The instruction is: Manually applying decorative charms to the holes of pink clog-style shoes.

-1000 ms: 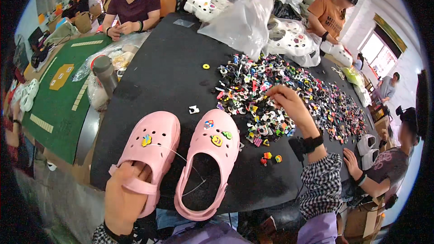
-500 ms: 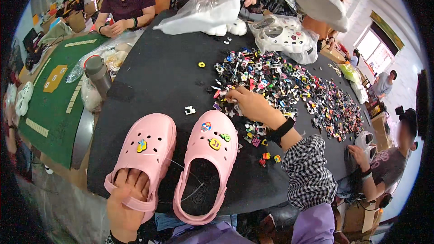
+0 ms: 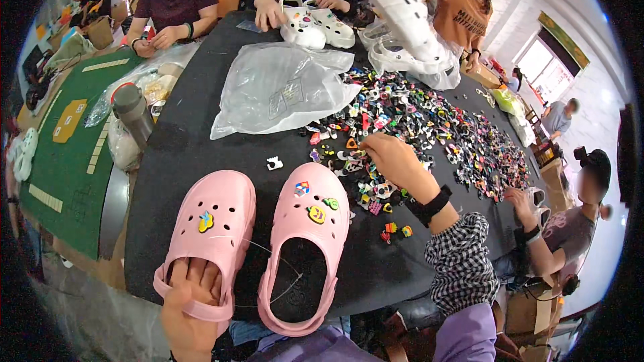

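Two pink clogs stand side by side on the black table, toes pointing away from me, joined by a thin clear tie. My left hand (image 3: 181, 305) reaches under the heel strap, its fingers inside the left pink clog (image 3: 228, 204), holding it. That clog carries a yellow-and-blue shoe charm (image 3: 205, 222). Several charms, among them a yellow one (image 3: 316, 214), sit on the right pink clog (image 3: 288, 194). At the near edge of the charm pile (image 3: 422, 121), my right hand (image 3: 396, 164) has its fingers pinched together. What lies between its fingertips cannot be made out; an orange charm (image 3: 351, 143) is beside them.
A clear plastic bag (image 3: 268, 87) lies flat beyond the clogs. Across the table, a person handles white clogs (image 3: 304, 30); another lifts a white clog (image 3: 402, 17) over bagged ones. A loose white charm (image 3: 274, 163) lies near. Left are a grey flask (image 3: 133, 110) and a green table (image 3: 70, 181).
My right hand has moved slightly right along the pile's edge. Across the table, the plastic bag has come down onto the tabletop, uncovering white clogs. My left hand stays in the clog.
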Available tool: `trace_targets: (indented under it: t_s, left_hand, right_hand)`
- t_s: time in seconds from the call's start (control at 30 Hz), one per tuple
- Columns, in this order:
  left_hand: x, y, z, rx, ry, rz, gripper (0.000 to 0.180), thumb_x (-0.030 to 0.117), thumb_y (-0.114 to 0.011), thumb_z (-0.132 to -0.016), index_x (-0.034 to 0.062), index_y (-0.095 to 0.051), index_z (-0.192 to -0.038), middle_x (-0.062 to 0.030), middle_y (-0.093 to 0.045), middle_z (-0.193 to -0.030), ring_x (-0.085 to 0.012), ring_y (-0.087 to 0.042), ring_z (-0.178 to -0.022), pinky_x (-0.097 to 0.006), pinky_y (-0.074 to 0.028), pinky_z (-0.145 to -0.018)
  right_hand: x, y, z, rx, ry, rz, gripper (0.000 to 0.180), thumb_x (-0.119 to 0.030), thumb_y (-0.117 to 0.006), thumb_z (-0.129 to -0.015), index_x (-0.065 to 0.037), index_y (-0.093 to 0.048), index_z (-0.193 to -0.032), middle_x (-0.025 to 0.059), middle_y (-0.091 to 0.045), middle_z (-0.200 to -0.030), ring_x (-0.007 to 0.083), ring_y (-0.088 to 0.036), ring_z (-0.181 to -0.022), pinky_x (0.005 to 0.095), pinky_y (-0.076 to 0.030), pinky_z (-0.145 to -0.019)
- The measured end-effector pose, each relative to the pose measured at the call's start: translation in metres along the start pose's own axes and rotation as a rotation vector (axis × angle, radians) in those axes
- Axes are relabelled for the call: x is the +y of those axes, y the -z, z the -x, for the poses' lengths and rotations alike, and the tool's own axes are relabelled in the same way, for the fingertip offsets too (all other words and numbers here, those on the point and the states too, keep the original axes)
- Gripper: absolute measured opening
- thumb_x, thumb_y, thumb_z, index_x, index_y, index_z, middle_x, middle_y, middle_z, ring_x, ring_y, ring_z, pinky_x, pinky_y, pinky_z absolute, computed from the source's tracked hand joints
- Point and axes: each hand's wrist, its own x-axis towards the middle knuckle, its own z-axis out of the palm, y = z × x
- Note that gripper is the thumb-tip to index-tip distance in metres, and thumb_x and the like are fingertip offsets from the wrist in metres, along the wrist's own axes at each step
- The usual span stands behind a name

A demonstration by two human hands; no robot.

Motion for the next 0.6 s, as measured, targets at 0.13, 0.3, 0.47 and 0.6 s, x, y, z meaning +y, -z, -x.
trace_targets:
  t_s: [0.13,0.3,0.47,0.6]
  left_hand:
    - [-0.001,0.012,0.001,-0.018,-0.038,-0.048,0.075,0.023,-0.06,-0.076,-0.0027,-0.03,-0.139,-0.0169,-0.038,-0.141,-0.0295,-0.035,-0.132,-0.042,-0.029,-0.111]
    - [-0.003,-0.001,0.0,-0.067,-0.035,-0.042,0.073,0.024,-0.059,-0.077,-0.0019,-0.029,-0.139,-0.0162,-0.04,-0.138,-0.0294,-0.039,-0.128,-0.042,-0.032,-0.108]
    - [0.005,0.018,0.009,-0.204,-0.004,0.145,0.06,0.013,-0.061,-0.08,-0.0051,-0.037,-0.133,-0.0189,-0.041,-0.137,-0.0314,-0.035,-0.132,-0.042,-0.026,-0.112]
    - [0.007,0.008,0.012,-0.062,0.097,0.132,0.064,0.013,-0.061,-0.08,-0.0042,-0.034,-0.136,-0.02,-0.039,-0.138,-0.032,-0.035,-0.131,-0.044,-0.025,-0.112]
  right_hand:
    - [-0.014,-0.012,-0.013,0.059,0.105,-0.06,0.014,-0.016,-0.056,-0.087,-0.008,-0.062,-0.098,0.0088,-0.062,-0.094,0.031,-0.063,-0.084,0.0416,-0.05,-0.072]
    - [-0.018,-0.039,-0.027,0.017,0.048,0.066,0.011,-0.02,-0.061,-0.084,-0.012,-0.062,-0.091,0.0081,-0.058,-0.085,0.0298,-0.063,-0.079,0.0429,-0.05,-0.068]
    - [-0.028,-0.041,-0.028,0.041,-0.11,-0.012,0.018,-0.024,-0.063,-0.083,-0.009,-0.059,-0.092,0.013,-0.065,-0.091,0.0337,-0.064,-0.083,0.045,-0.05,-0.071]
    - [-0.022,-0.037,-0.025,0.015,-0.14,-0.063,0.02,-0.022,-0.063,-0.084,-0.004,-0.06,-0.093,0.0142,-0.066,-0.082,0.0307,-0.065,-0.076,0.0405,-0.05,-0.067]
